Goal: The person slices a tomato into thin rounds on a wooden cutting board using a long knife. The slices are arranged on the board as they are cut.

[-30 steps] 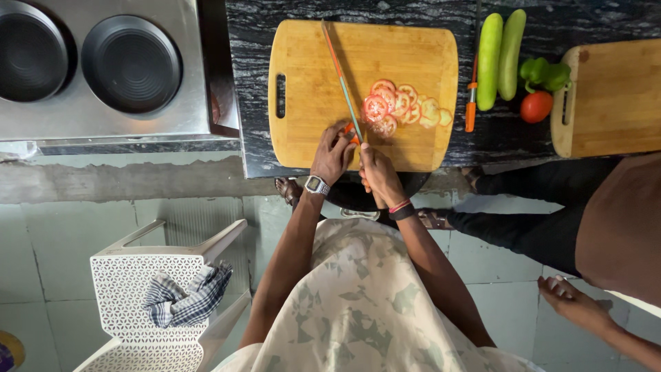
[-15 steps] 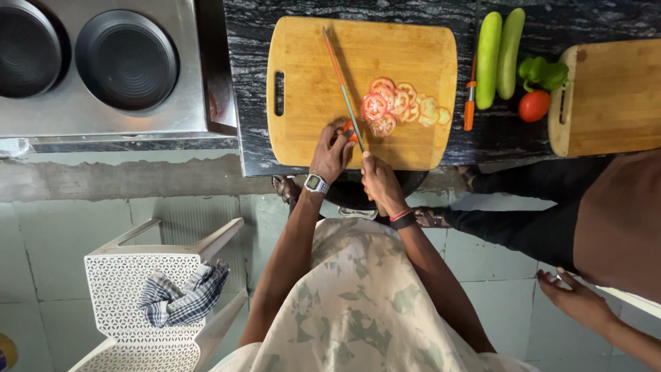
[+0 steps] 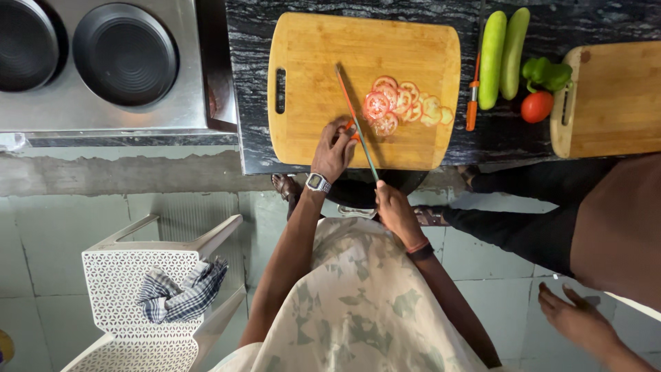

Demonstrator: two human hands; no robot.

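Right hand (image 3: 396, 210) closed on the knife (image 3: 357, 120) handle; left hand (image 3: 333, 148) pinching a tomato piece (image 3: 350, 126).

Knife long axis runs from 5 o'clock up to 11 o'clock across the bamboo cutting board (image 3: 310, 55) (smooth, rounded corners, slot handle). Tomato piece sits at the left hand's fingertips, touching the blade. Cut tomato slices (image 3: 389, 107) lie just beside at 2 o'clock, wet and fanned. Board rests on the dark speckled stone desk (image 3: 251, 83).

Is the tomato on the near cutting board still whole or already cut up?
Cut up. The tomato slices lie fanned out flat on the cutting board, beside the knife in the right hand.
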